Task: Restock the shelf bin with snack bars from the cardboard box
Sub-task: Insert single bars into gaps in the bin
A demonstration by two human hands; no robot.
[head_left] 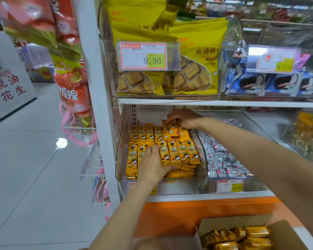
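While the right hand (184, 120) pinched a cluster of snack bars (172, 132) at the back of the shelf bin (121, 152), the flat-pressed left hand (151, 165) did best to brace the front row upright; more lay in the cardboard box (224, 222).

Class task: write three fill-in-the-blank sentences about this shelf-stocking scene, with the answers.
The right hand grips snack bars at the ____ of the shelf bin.
The left hand lies flat on the bars in the ____ row.
The price tag above both hands reads ____.
Answers: back; front; 9.90
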